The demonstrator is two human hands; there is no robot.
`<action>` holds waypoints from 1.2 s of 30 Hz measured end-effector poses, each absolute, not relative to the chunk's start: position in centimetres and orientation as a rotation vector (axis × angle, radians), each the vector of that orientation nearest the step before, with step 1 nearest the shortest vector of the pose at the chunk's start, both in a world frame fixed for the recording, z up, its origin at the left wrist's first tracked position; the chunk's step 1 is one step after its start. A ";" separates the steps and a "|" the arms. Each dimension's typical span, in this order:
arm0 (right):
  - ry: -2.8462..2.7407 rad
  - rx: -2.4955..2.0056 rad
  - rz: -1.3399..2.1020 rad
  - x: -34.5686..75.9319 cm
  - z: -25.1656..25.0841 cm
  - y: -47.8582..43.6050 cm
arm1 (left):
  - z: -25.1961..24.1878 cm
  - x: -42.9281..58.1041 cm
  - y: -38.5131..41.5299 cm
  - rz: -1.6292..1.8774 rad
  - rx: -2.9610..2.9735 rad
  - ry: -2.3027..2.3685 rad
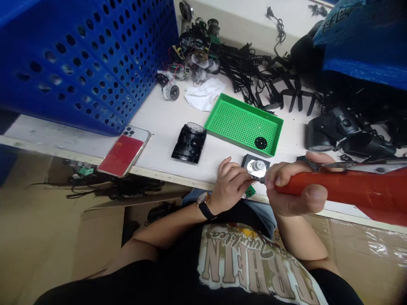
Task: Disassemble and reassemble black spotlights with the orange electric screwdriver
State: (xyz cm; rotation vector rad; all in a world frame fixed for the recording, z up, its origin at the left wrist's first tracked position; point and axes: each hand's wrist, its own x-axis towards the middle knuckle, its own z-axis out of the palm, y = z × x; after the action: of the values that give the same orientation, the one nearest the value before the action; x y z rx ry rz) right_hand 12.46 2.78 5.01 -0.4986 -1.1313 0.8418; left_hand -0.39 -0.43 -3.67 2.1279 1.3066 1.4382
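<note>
My right hand (295, 186) is wrapped round a thick orange cylindrical tool (349, 188), its narrow metal end pointing left. The tool's exact kind is unclear. My left hand (233, 182) is closed, its fingertips pinched by that metal end; what they hold is mostly hidden. Just beyond the fingertips sits a dark square housing (246, 161) with a silver plate and a round whitish motor-like part (258, 165) on top. Below the fingers a small green circuit board (250, 192) shows at the table edge.
A green perforated tray (235, 120) holds a black disc (260, 143). Left of it lie a black housing (190, 144) and a red-backed phone (124, 151). A blue crate (95, 63) stands left. Black cables (244, 67), a white cloth (203, 94) and black lamp-like units (330, 127) lie behind.
</note>
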 end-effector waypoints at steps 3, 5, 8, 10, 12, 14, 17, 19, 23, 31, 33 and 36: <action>-1.112 -0.520 0.826 12.2 4.9 3.4 | -3.4 -0.6 -0.3 1.529 2.113 1.307; -1.099 -0.542 0.782 12.0 4.7 4.1 | -3.2 -0.9 -0.2 1.581 2.044 1.310; -1.156 -0.618 0.757 11.9 4.0 5.3 | -3.1 -1.4 0.0 1.520 2.068 1.308; -1.227 -0.652 0.793 11.9 3.2 6.0 | -3.3 -1.6 0.1 1.422 2.187 1.258; -1.303 -0.656 0.820 12.0 2.6 6.6 | -3.7 -1.8 0.0 1.323 2.297 1.206; -1.373 -0.665 0.826 12.2 2.0 6.9 | -4.0 -1.8 -0.1 1.243 2.371 1.183; -1.425 -0.696 0.846 12.4 1.7 7.2 | -4.3 -1.6 -0.2 1.175 2.433 1.177; -1.457 -0.719 0.855 12.6 1.5 7.3 | -4.3 -1.6 -0.3 1.119 2.467 1.180; -1.498 -0.710 0.842 12.7 1.2 7.4 | -4.1 -1.5 -0.3 0.983 2.532 1.172; -1.382 -0.653 0.787 12.5 3.5 7.5 | -4.2 -1.5 -0.5 1.043 2.606 1.208; -1.311 -0.650 0.759 12.4 4.4 7.5 | -4.2 -1.5 -0.6 1.092 2.623 1.209; -1.281 -0.659 0.770 12.4 4.7 7.3 | -4.3 -1.5 -0.7 1.105 2.647 1.188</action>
State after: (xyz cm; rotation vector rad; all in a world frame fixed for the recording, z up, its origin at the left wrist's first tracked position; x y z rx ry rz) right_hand 12.38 7.28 4.68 -0.6592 -1.2812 0.7703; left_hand -1.51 -0.68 -4.29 2.6470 1.1877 1.1046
